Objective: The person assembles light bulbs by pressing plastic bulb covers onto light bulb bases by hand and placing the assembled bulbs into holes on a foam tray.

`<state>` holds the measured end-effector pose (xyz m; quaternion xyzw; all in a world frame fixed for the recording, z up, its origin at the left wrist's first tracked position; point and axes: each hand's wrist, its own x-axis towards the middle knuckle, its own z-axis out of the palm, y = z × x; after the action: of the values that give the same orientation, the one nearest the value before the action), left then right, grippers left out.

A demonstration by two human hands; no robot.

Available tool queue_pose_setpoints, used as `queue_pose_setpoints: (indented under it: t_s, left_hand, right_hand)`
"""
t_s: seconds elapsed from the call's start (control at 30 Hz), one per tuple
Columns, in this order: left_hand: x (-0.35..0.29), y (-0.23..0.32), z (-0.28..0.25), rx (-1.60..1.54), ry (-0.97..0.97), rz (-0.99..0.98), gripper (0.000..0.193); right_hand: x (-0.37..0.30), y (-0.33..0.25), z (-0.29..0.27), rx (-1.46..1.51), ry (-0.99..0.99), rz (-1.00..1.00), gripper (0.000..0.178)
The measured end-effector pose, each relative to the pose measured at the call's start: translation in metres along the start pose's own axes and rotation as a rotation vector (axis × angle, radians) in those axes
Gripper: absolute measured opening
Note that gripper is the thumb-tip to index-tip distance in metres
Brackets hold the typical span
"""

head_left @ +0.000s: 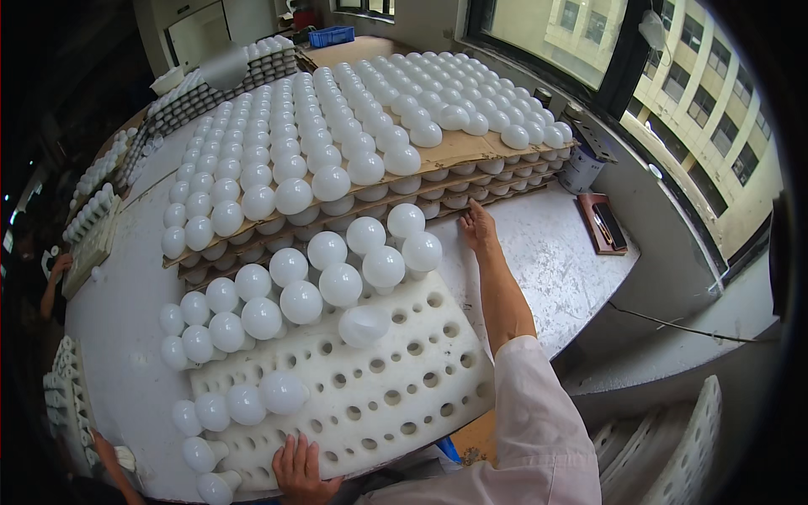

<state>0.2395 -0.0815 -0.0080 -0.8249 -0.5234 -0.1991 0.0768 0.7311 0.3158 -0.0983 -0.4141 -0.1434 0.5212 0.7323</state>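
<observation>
A white board with rows of round holes (393, 396) lies in front of me on the table. White light bulb globes (300, 302) stand in rows along its far part, and a few more globes (247, 404) sit at its left end. One paler, translucent globe (364, 326) is tilted on the board. My left hand (305, 471) rests on the board's near edge, fingers spread, holding nothing. Farther off, my right hand (478, 227) is curled at the near right edge of the stacked cardboard sheets (471, 151) bearing many globes. What its fingers grip is hidden.
At the right edge lies a brown case with a dark object (603, 224), near a paint-like bucket (581, 168). More holed boards (673, 446) stand lower right. Other people's hands (61, 268) work at the left. A blue crate (332, 36) sits at the back, beside windows.
</observation>
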Motion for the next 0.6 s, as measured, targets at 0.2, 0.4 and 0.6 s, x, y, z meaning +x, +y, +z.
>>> queue_pose_setpoints:
  t_s: [0.2,0.4,0.6]
  left_hand:
    - [0.001,-0.002,0.003,-0.027,0.016,-0.021,0.062]
    - [-0.008,-0.006,0.003,-0.018,-0.004,-0.025,0.065]
    - [-0.008,-0.009,0.004,-0.036,-0.098,-0.006,0.068]
  right_hand:
    - [0.015,0.012,-0.016,-0.027,0.033,-0.097,0.042]
    - [0.012,0.015,0.001,0.045,0.015,-0.124,0.016]
    - [0.017,0.006,-0.001,-0.04,0.051,-0.143,0.012]
